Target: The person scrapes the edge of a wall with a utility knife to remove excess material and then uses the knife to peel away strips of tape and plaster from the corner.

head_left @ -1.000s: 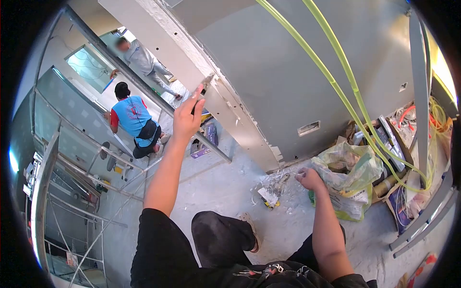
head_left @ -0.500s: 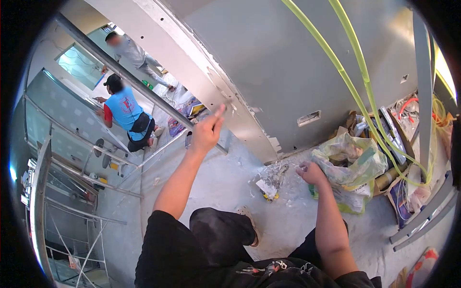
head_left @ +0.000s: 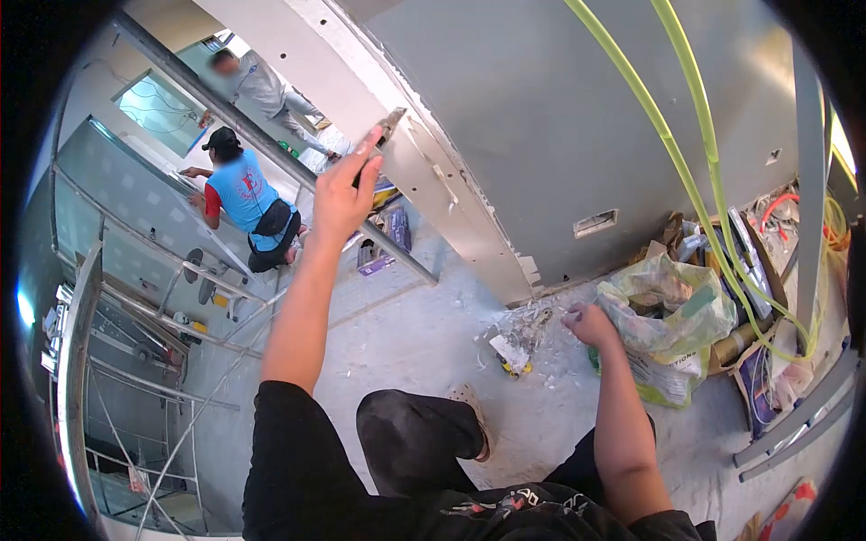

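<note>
Left grip: closed on one scraper, fingers stretched along its handle. I hold the arm high because the wallboard edge stands above where I sit, and the blade lies against that edge.

Right grip: low on the floor, just beside one heap of plaster scraps and one plastic bag, probably propping me. I cannot tell whether it is open or clasps anything.

Hoses, yellow-green: two, hanging across the board.

Other people: two, well apart from me, one crouching in blue and one bending in grey.
</note>
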`<state>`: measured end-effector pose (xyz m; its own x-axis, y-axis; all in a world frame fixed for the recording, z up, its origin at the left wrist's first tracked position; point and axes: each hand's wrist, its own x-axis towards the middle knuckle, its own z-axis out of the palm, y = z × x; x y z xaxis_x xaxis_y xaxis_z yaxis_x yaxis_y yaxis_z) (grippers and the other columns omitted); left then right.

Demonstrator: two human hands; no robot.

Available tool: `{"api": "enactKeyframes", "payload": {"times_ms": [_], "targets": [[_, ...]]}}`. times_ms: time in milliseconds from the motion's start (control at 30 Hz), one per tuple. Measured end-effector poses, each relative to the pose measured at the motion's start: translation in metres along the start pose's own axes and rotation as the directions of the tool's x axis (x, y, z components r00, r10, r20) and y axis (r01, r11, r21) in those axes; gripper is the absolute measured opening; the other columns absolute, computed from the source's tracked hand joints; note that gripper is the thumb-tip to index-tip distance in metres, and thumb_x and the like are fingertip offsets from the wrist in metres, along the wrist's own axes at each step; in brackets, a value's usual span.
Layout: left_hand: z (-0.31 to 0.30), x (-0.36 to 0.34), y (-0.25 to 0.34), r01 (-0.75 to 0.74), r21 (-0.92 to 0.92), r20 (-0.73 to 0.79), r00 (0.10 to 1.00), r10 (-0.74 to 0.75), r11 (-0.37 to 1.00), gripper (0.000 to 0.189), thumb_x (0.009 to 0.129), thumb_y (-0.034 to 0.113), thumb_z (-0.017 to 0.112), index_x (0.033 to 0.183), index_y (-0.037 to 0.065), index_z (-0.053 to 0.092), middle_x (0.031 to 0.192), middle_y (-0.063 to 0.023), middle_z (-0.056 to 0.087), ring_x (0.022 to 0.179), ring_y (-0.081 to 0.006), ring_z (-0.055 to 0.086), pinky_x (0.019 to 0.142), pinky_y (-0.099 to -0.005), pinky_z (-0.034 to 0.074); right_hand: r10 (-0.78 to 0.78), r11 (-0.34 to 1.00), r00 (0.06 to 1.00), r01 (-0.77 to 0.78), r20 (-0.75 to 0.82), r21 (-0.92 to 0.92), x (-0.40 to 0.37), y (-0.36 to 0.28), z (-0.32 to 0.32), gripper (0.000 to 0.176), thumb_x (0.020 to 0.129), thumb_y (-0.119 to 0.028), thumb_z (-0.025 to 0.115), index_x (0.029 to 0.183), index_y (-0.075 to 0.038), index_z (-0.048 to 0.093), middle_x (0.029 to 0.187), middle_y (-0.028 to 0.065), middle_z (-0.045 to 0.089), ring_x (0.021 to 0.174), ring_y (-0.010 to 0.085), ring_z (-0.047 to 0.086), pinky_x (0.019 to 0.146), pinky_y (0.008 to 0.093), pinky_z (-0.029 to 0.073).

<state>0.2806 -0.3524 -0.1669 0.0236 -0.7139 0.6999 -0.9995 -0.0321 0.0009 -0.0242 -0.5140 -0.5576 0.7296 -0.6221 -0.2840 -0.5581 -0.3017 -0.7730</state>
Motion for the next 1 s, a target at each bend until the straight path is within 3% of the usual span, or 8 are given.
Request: {"api": "enactKeyframes", "payload": {"times_ms": [433, 600, 667, 733, 833, 867, 933, 1000], "targets": [[0.040, -0.014, 0.009, 0.011, -0.106, -0.174, 0.984, -0.029, 0.994, 0.037, 0.099, 0.007, 0.065, 0.136, 0.003, 0.064, 0.129, -0.0194, 0.069, 0.118, -0.0305, 0.070, 0.095, -0.0357, 0.055, -0.015, 0.999, 0.999, 0.016, -0.034, 0.029, 0.004, 0.008, 0.003, 0.046, 0.089, -0.034, 0.076, 0.121, -0.001, 0.071, 0.106, 0.0230, 0.074, 0.098, 0.0360, 0.072, 0.089, 0.0428, 0.056], [0.045, -0.034, 0.002, 0.082, -0.114, -0.139, 0.985, -0.098, 0.990, 0.038, 0.098, 0.007, 0.064, 0.136, 0.005, 0.065, 0.126, -0.0179, 0.071, 0.113, -0.0322, 0.071, 0.092, -0.0365, 0.057, -0.007, 0.998, 1.000, 0.008, -0.020, 0.061, -0.007, 0.004, -0.009, 0.046, 0.089, -0.034, 0.075, 0.121, -0.001, 0.071, 0.105, 0.0230, 0.074, 0.098, 0.0358, 0.072, 0.089, 0.0429, 0.055], [0.038, -0.051, -0.020, 0.168, 0.101, 0.359, 0.913, -0.194, 0.981, 0.039, 0.098, 0.013, 0.065, 0.137, 0.006, 0.064, 0.120, -0.0173, 0.073, 0.094, -0.0312, 0.075, 0.083, -0.0406, 0.058, -0.031, 0.998, 0.998, 0.034, -0.056, 0.048, -0.004, 0.004, -0.007, 0.047, 0.089, -0.034, 0.076, 0.122, -0.001, 0.070, 0.104, 0.0229, 0.074, 0.097, 0.0358, 0.072, 0.089, 0.0427, 0.055], [0.051, -0.098, -0.023, 0.004, 0.063, 0.665, 0.745, -0.045, 0.998, 0.037, 0.097, 0.013, 0.065, 0.134, 0.007, 0.066, 0.121, -0.0158, 0.073, 0.097, -0.0319, 0.074, 0.086, -0.0430, 0.058, -0.033, 0.999, 0.999, 0.034, -0.038, 0.041, -0.004, 0.006, -0.006, 0.048, 0.089, -0.034, 0.076, 0.123, -0.001, 0.070, 0.104, 0.0228, 0.074, 0.097, 0.0356, 0.072, 0.088, 0.0424, 0.055], [0.039, -0.106, -0.029, 0.120, -0.090, 0.249, 0.964, -0.095, 0.989, 0.037, 0.100, 0.015, 0.062, 0.136, 0.005, 0.064, 0.126, -0.0179, 0.071, 0.110, -0.0304, 0.072, 0.091, -0.0379, 0.056, -0.021, 0.998, 0.997, 0.025, -0.081, 0.059, 0.002, 0.003, -0.020, 0.048, 0.089, -0.035, 0.075, 0.124, -0.001, 0.070, 0.104, 0.0224, 0.075, 0.097, 0.0354, 0.072, 0.088, 0.0420, 0.055], [0.027, -0.103, -0.023, 0.208, -0.105, 0.139, 0.971, -0.193, 0.972, 0.038, 0.101, 0.015, 0.062, 0.138, 0.005, 0.063, 0.128, -0.0186, 0.070, 0.115, -0.0304, 0.071, 0.093, -0.0363, 0.055, -0.025, 0.998, 0.997, 0.029, -0.077, 0.053, -0.006, 0.005, -0.017, 0.048, 0.089, -0.035, 0.075, 0.124, -0.001, 0.070, 0.103, 0.0221, 0.075, 0.096, 0.0353, 0.072, 0.088, 0.0419, 0.055], [0.008, -0.062, -0.004, 0.042, -0.022, -0.018, 0.999, -0.042, 0.999, 0.037, 0.100, 0.007, 0.062, 0.136, 0.003, 0.063, 0.125, -0.0213, 0.070, 0.114, -0.0356, 0.070, 0.094, -0.0386, 0.055, -0.020, 0.998, 0.998, 0.024, -0.064, 0.066, -0.007, 0.007, -0.014, 0.048, 0.089, -0.035, 0.075, 0.123, -0.001, 0.070, 0.103, 0.0221, 0.075, 0.096, 0.0353, 0.072, 0.088, 0.0421, 0.055], [0.003, -0.032, 0.005, 0.050, -0.013, -0.010, 0.999, -0.050, 0.999, 0.036, 0.100, 0.008, 0.062, 0.136, 0.003, 0.064, 0.127, -0.0209, 0.070, 0.116, -0.0349, 0.069, 0.095, -0.0387, 0.055, -0.026, 0.995, 0.998, 0.031, -0.061, 0.094, -0.006, 0.002, -0.009, 0.048, 0.089, -0.035, 0.075, 0.123, -0.002, 0.070, 0.103, 0.0221, 0.075, 0.096, 0.0353, 0.072, 0.088, 0.0422, 0.055]]}}
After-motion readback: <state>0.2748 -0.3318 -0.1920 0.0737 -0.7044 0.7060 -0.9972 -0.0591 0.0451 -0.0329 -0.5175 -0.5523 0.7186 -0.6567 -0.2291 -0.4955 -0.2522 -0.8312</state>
